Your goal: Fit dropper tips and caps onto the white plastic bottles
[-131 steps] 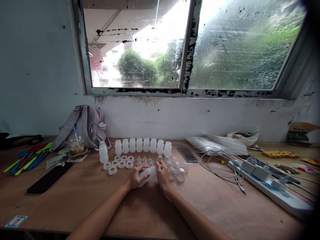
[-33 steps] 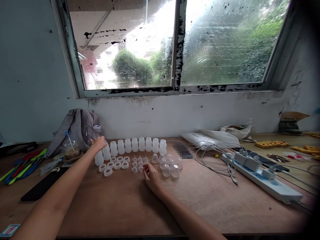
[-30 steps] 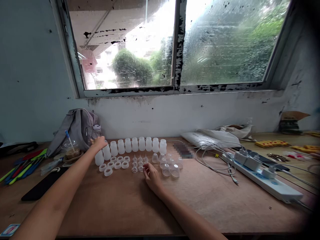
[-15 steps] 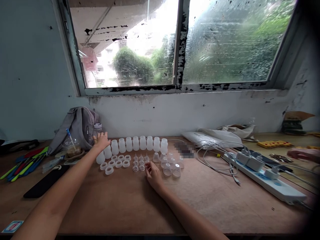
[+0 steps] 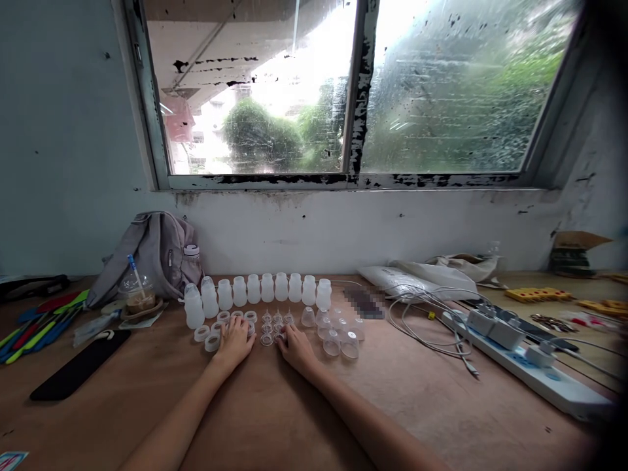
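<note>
Rings of whitish, translucent plastic lie in a loose cluster on the left of the brown worktop, near side of a bottle row. Over their right part spreads the left hand, palm down, fingers slightly parted and reaching across several rings; whether it grips one, I cannot tell from where I stand. Just right of it, small clear teats stand close together in short rows, tips up. The right hand rests at their right edge, fingers curled loosely toward the nearest ones; what, if anything, it pinches is too small to make out.

Farther right sits a group of clear domed caps, some with their rims down. Beyond all of these, eight open frosted bottles stand upright in a gentle curve, and at the row's left end are two bottles with clear tops, upright too.

At the far left a grey backpack leans by the wall, with a drink cup on its near side. Bright-handled tools and a flat black object lie farther left. Over on the right, pale cables loop beside a white power strip, nearer than the plastic bags.
</note>
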A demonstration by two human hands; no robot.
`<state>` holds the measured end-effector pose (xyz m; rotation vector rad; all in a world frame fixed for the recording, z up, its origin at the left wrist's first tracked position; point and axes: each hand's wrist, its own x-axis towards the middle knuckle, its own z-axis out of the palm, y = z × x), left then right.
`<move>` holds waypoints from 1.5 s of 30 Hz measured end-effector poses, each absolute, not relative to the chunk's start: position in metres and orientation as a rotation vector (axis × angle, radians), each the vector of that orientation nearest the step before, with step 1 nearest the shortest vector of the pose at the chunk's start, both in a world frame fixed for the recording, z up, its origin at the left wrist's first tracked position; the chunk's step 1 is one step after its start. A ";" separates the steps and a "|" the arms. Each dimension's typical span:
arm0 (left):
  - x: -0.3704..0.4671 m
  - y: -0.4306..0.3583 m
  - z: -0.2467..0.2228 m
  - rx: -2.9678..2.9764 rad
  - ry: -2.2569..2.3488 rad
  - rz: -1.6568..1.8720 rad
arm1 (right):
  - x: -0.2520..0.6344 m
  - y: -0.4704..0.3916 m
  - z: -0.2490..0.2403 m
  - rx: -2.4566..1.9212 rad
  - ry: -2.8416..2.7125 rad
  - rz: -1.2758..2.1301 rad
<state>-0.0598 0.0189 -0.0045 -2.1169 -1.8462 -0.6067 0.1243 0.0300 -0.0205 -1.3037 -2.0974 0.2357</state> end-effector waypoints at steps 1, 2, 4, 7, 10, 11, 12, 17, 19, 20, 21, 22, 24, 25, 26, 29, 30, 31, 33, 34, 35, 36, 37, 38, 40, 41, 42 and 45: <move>-0.062 0.019 -0.005 -2.160 -1.833 -0.638 | 0.125 0.030 -0.020 -1.298 -2.084 0.251; -0.064 0.020 -0.003 -2.220 -1.807 -0.682 | 0.126 0.030 -0.019 -1.275 -2.067 0.269; -0.067 0.018 0.004 -2.355 -1.719 -0.830 | 0.129 0.027 -0.017 -1.176 -2.077 0.332; -0.067 0.010 0.019 -2.497 -1.531 -1.098 | 0.135 0.022 -0.010 -0.942 -2.224 0.526; -0.061 -0.001 0.029 -2.588 -1.345 -1.243 | 0.140 0.023 -0.002 -0.831 -2.286 0.861; -0.059 -0.005 0.031 -2.624 -1.302 -1.247 | 0.141 0.024 -0.001 -0.842 -2.248 0.962; -0.057 -0.008 0.032 -2.659 -1.273 -1.230 | 0.142 0.027 -0.001 -0.862 -2.193 1.041; -0.046 -0.020 0.031 -2.793 -1.270 -1.015 | 0.143 0.036 -0.009 -0.918 -1.956 1.103; -0.041 -0.022 0.030 -2.823 -1.281 -0.943 | 0.142 0.037 -0.012 -0.928 -1.930 1.067; -0.040 -0.022 0.029 -2.834 -1.286 -0.914 | 0.142 0.037 -0.012 -0.934 -1.926 1.049; -0.038 -0.022 0.029 -2.841 -1.294 -0.889 | 0.141 0.037 -0.013 -0.942 -1.926 1.036; -0.037 -0.022 0.028 -2.844 -1.302 -0.867 | 0.141 0.036 -0.012 -0.950 -1.927 1.029; -0.035 -0.021 0.025 -2.836 -1.311 -0.826 | 0.141 0.035 -0.011 -0.962 -1.935 1.024; -0.034 -0.020 0.024 -2.829 -1.311 -0.804 | 0.141 0.034 -0.010 -0.967 -1.939 1.021; -0.034 -0.019 0.023 -2.820 -1.310 -0.784 | 0.141 0.033 -0.008 -0.971 -1.941 1.015; -0.034 -0.018 0.018 -2.806 -1.317 -0.751 | 0.141 0.031 -0.006 -0.965 -1.937 0.998; -0.034 -0.017 0.017 -2.810 -1.322 -0.752 | 0.141 0.031 -0.006 -0.965 -1.938 0.998; -0.034 -0.016 0.016 -2.816 -1.324 -0.757 | 0.141 0.031 -0.005 -0.969 -1.937 1.002; -0.034 -0.016 0.015 -2.833 -1.326 -0.776 | 0.140 0.031 -0.006 -0.984 -1.938 1.015; -0.034 -0.015 0.014 -2.840 -1.328 -0.787 | 0.140 0.031 -0.007 -0.993 -1.936 1.020; -0.033 -0.015 0.014 -2.846 -1.332 -0.798 | 0.140 0.032 -0.007 -0.998 -1.932 1.024; -0.033 -0.015 0.013 -2.852 -1.337 -0.807 | 0.140 0.032 -0.008 -1.000 -1.929 1.024; -0.033 -0.015 0.013 -2.857 -1.341 -0.814 | 0.139 0.032 -0.009 -0.998 -1.928 1.021; -0.032 -0.014 0.012 -2.861 -1.343 -0.818 | 0.139 0.033 -0.009 -0.995 -1.927 1.016; -0.031 -0.014 0.012 -2.861 -1.344 -0.820 | 0.139 0.033 -0.010 -0.988 -1.924 1.005; -0.031 -0.014 0.011 -2.854 -1.344 -0.820 | 0.139 0.033 -0.010 -0.984 -1.924 1.002; -0.031 -0.014 0.012 -2.843 -1.343 -0.821 | 0.139 0.033 -0.010 -0.981 -1.923 1.003; -0.031 -0.016 0.015 -2.806 -1.342 -0.827 | 0.139 0.033 -0.010 -0.980 -1.921 1.009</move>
